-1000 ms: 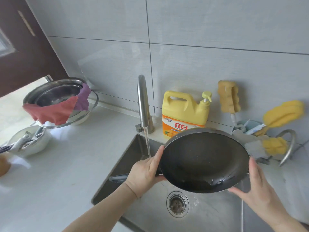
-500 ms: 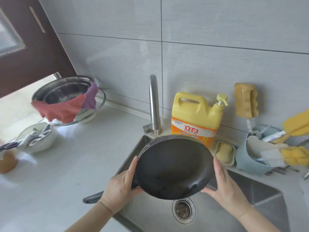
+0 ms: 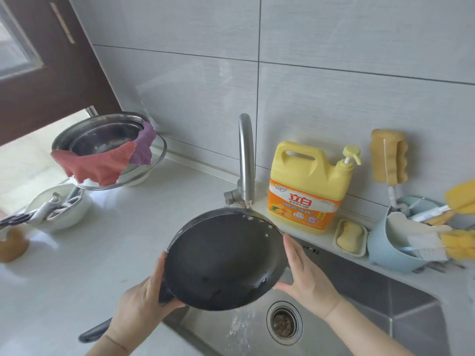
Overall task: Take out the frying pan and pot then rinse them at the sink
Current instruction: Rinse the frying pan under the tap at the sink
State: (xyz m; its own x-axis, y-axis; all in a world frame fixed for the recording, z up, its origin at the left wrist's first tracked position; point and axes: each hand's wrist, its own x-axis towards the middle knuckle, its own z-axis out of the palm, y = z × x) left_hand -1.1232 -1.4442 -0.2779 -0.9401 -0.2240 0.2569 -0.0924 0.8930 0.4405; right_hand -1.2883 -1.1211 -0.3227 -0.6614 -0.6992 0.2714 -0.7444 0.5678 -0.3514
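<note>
Left hand (image 3: pixel 144 301): thumb and fingers clamped on frying pan (image 3: pixel 223 263) rim, over sink (image 3: pixel 385 291).
Right hand (image 3: pixel 305 276): fingers straight, pressing opposite rim.

One frying pan (image 3: pixel 226 260) at six o'clock, two hands, one faucet (image 3: pixel 246 160), one detergent jug (image 3: pixel 307 187) at three o'clock, one soap bar (image 3: pixel 350 233)

- A home kitchen: a steel sink (image 3: pixel 385 304) sat in a pale bench (image 3: pixel 64 273), its tap (image 3: pixel 246 160) against grey wall tiles.
- A yellow dish-soap jug (image 3: pixel 305 186), sponges (image 3: pixel 388 155) and stacked bowls (image 3: pixel 108 140) lined it.
</note>
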